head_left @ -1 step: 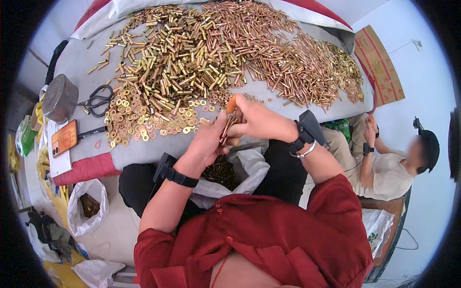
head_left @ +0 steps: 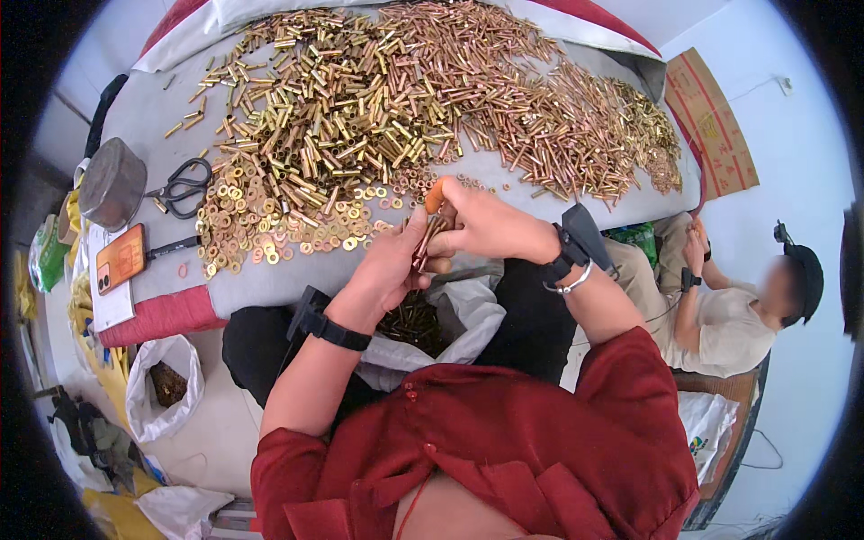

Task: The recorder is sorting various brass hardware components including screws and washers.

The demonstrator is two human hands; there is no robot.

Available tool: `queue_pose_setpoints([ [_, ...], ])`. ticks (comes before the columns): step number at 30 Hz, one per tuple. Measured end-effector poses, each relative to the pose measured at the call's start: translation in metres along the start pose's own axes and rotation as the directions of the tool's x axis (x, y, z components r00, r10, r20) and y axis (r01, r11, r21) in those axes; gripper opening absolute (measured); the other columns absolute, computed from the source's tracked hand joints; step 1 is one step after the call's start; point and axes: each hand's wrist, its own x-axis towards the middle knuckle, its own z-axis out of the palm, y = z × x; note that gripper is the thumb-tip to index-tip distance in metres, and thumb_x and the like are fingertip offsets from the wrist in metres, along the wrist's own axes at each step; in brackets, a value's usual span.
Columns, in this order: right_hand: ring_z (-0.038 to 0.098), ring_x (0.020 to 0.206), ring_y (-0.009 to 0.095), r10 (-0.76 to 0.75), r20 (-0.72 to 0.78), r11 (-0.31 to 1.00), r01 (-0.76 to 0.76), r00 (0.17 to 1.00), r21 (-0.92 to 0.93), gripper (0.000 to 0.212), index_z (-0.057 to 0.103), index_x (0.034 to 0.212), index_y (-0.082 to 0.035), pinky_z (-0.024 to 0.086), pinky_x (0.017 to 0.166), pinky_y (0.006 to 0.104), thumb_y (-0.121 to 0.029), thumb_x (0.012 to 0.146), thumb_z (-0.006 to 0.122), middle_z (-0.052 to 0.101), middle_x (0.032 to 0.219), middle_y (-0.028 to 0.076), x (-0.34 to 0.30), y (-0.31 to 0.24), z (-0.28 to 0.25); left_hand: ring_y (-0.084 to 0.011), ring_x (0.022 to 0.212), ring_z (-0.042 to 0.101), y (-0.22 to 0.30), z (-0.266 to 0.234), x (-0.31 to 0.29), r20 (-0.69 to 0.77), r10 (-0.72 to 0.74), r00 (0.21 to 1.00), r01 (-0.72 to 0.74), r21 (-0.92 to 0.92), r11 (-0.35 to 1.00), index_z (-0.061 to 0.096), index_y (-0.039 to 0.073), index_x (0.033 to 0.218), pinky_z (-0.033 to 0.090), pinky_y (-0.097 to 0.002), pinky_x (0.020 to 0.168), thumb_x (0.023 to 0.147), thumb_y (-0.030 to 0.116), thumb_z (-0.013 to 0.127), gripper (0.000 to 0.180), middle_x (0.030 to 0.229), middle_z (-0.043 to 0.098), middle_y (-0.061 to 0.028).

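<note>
My left hand (head_left: 392, 263) and my right hand (head_left: 486, 227) meet in front of the table edge. Between them is a small bunch of copper-coloured bolts (head_left: 420, 256), partly hidden by the fingers. My left hand is closed round the bunch, and the fingers of my right hand pinch at it from the other side. An orange finger cover (head_left: 435, 194) sits on one right fingertip. Just beyond the hands lie flat brass-coloured washers (head_left: 270, 227) and small nuts (head_left: 421, 177). Below the hands, a white sack (head_left: 472, 317) in my lap holds dark golden metal pieces (head_left: 410, 324).
Metal sleeves (head_left: 333, 117) and pinkish bolts (head_left: 540, 117) are heaped across the grey-covered table. At left are black scissors (head_left: 187, 187), a metal tin (head_left: 112, 184) and an orange phone (head_left: 121, 261). Another sack (head_left: 144, 409) stands on the floor. A co-worker (head_left: 720, 315) sits at right.
</note>
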Motion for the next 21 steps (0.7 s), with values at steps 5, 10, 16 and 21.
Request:
queue_pose_setpoints([
  [5,0.057,0.073,0.011,-0.007,0.192,0.970,-0.040,0.981,0.241,0.039,0.051,0.107,-0.003,0.047,0.064,0.0257,-0.024,0.080,0.070,0.058,0.083,0.002,0.006,0.014,-0.018,-0.0100,0.066,0.062,0.004,0.000,-0.002,-0.021,-0.006,1.000,0.006,0.012,1.000,0.058,0.008,0.103,0.046,-0.0198,0.046,0.092,0.044,0.052,0.038,0.083,0.063,-0.0009],
  [10,0.061,0.079,0.024,0.236,-0.182,0.970,-0.218,0.955,0.110,0.038,0.059,0.102,0.000,0.050,0.071,0.0343,-0.031,0.082,0.065,0.062,0.088,0.013,0.036,0.090,-0.050,-0.0122,0.073,0.063,0.004,-0.003,0.002,0.165,-0.001,0.986,0.028,-0.161,0.987,0.057,0.007,0.107,0.051,-0.0227,0.051,0.090,0.030,0.059,0.029,0.091,0.064,-0.0046],
  [16,0.063,0.085,0.035,0.264,-0.587,0.675,-0.582,0.765,-0.454,0.044,0.062,0.096,0.006,0.051,0.075,0.0405,-0.036,0.082,0.060,0.061,0.099,0.022,0.069,0.091,-0.017,-0.0154,0.082,0.063,0.005,-0.005,-0.002,0.110,0.022,0.994,0.004,-0.231,0.973,0.054,0.007,0.117,0.054,-0.0249,0.059,0.091,0.024,0.057,0.031,0.098,0.062,-0.0063],
  [21,0.064,0.087,0.031,0.351,-0.627,0.572,-0.689,0.696,-0.444,0.036,0.063,0.094,0.003,0.053,0.069,0.0378,-0.028,0.077,0.057,0.063,0.089,0.022,0.088,0.098,-0.018,-0.0190,0.092,0.063,0.007,-0.004,0.000,0.147,0.079,0.986,-0.032,-0.295,0.955,0.052,0.007,0.120,0.056,-0.0292,0.068,0.090,0.019,0.058,0.032,0.102,0.061,-0.0070],
])
